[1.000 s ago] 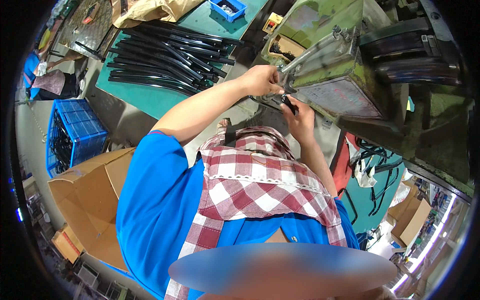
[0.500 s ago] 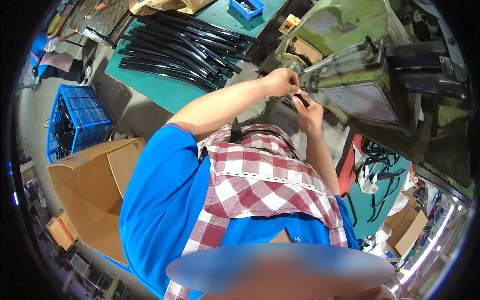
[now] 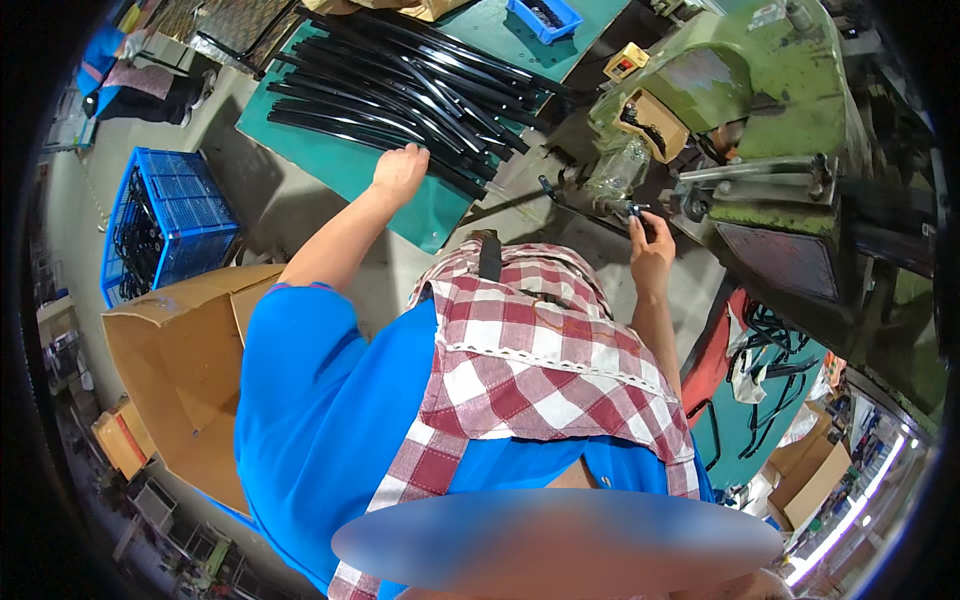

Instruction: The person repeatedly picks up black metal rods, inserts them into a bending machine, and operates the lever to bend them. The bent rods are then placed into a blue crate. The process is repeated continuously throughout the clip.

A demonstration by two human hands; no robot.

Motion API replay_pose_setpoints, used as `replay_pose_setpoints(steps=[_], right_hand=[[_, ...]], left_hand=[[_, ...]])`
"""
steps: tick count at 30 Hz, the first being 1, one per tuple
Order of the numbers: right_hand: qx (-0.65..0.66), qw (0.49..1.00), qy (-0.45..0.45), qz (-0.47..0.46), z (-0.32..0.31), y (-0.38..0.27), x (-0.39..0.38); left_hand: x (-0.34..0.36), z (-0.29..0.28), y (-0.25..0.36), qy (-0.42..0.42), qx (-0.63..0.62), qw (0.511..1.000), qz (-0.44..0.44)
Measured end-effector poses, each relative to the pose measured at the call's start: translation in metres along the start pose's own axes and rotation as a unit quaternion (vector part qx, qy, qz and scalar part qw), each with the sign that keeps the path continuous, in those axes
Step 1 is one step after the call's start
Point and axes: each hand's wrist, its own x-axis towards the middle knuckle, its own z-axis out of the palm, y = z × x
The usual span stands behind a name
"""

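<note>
Many long black tubes (image 3: 400,75) lie in a loose pile on the green table (image 3: 260,128). My left hand (image 3: 402,172) is at the near edge of this pile, its fingers curled over one of the front tubes; the fingertips are partly hidden. To the right, in front of the green machine (image 3: 775,110), my right hand (image 3: 652,248) pinches the end of a thin black tube (image 3: 570,203) between thumb and fingers. That tube reaches leftward, and a small piece sticks out at its held end.
A blue tray of small parts (image 3: 545,18) stands on the table. By the machine are an open carton of black parts (image 3: 655,125), a yellow switch box (image 3: 626,62) and a clear plastic bag (image 3: 617,170). A blue crate (image 3: 190,205) and large cardboard box (image 3: 165,345) stand left.
My hands were together at the machine; they have parted. The left has moved left to the tube pile, while the right has come slightly down and right, still gripping the black piece.
</note>
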Motion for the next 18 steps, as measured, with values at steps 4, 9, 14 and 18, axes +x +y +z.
replay_pose_setpoints(steps=[4, 9, 14, 18], right_hand=[[0.024, 0.999, 0.034, 0.009, -0.013, -0.004, -0.002], [-0.066, 0.992, 0.108, 0.0, -0.037, -0.01, -0.013], [-0.129, 0.97, 0.061, -0.198, -0.036, -0.05, -0.038], [-0.259, 0.93, -0.065, -0.252, -0.019, -0.095, -0.054]], left_hand=[[0.004, 0.005, -0.001, 0.024, -0.001, 1.0, 0.017], [-0.002, -0.026, 0.033, 0.059, -0.097, 0.987, 0.116], [0.011, -0.073, 0.099, 0.066, -0.141, 0.961, 0.227], [0.028, -0.1, 0.148, 0.081, -0.199, 0.928, 0.304]])
